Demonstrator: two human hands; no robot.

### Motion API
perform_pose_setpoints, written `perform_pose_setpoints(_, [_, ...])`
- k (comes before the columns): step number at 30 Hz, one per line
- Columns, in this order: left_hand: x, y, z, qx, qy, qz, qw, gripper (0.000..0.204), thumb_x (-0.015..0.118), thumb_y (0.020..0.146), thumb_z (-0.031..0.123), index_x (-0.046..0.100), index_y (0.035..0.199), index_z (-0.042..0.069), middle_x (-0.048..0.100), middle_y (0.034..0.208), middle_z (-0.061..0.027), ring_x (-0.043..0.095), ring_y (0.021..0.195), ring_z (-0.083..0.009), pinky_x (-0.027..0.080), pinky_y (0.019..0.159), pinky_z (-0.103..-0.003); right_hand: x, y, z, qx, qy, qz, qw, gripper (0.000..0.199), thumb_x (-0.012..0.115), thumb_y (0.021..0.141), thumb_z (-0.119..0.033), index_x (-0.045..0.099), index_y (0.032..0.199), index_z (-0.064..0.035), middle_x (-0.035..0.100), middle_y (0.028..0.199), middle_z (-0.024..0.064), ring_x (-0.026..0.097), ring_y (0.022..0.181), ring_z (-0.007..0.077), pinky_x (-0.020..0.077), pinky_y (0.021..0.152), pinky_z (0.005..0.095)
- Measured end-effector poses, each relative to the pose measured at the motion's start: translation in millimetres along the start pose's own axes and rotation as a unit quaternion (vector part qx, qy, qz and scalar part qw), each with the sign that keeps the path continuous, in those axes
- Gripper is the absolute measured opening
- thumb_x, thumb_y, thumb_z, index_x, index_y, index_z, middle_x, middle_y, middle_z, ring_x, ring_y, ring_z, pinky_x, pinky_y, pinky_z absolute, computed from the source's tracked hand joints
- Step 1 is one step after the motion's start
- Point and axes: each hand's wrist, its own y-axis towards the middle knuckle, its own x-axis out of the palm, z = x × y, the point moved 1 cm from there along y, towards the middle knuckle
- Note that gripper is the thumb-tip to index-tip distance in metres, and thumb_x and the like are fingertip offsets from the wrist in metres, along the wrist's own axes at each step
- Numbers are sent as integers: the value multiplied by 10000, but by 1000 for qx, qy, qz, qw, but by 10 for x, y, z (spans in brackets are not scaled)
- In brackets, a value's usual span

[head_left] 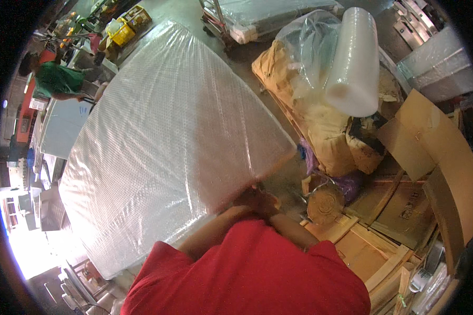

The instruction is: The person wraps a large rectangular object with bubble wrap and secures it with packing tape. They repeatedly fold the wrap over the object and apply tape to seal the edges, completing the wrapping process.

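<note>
Both hands meet at near right corner of bubble-wrapped panel, just above red shirt. Left hand and right hand blur together; grip looks clamped on panel edge, exact finger hold cannot tell.

Panel lies flat on counter, mostly hidden beneath it. Long axis runs from near-left to far-right, far end pointing toward upper middle of view.

Risks, as judgement: slick film slips in grip; panel overhangs, could tip; swinging corner could strike bubble-wrap roll or cardboard stack just beside.
</note>
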Motion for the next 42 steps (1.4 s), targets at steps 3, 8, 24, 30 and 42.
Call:
perform_pose_setpoints(3, [153,41,-129,-10,-1,23,1000,626,547,932,489,523,1354,27,527,1383,-242,504,1289,-386,398,1074,-469,-268,-298,8,51,27,-11,998,499,590,889,-400,566,1324,-157,693,1113,178,673,1013,380,535,887,494])
perform_pose_setpoints(8, [102,158,-273,29,-41,-4,999,659,548,928,512,507,1376,30,522,1394,-239,494,1302,-384,391,1082,-458,-670,-1007,257,47,-16,72,996,610,683,805,-447,564,1340,-178,674,1206,122,655,1059,376,532,888,481])
perform_pose_setpoints(24, [538,-1474,-2029,-256,-212,236,913,723,540,925,551,468,1420,30,526,1406,-229,556,1237,-384,455,1021,-446,838,-1968,979,78,-55,123,988,590,732,819,-199,570,1346,13,663,783,78,597,598,177,499,582,355])
perform_pose_setpoints(30, [1828,-2645,-2866,-218,-188,33,957,569,549,915,558,644,1192,71,679,1035,-275,671,1004,-306,508,919,-425,1106,-2162,152,-14,198,64,978,631,757,780,-303,608,1282,48,637,724,54,594,652,142,476,593,322])
perform_pose_setpoints(42, [1643,-4434,-2957,-368,-411,307,776,508,585,887,468,699,1153,50,677,1169,-225,641,1110,-364,493,968,-418,1586,-2063,-1040,-194,-60,-96,975,817,769,733,-491,487,1455,-231,716,1059,176,720,904,300,552,780,396])
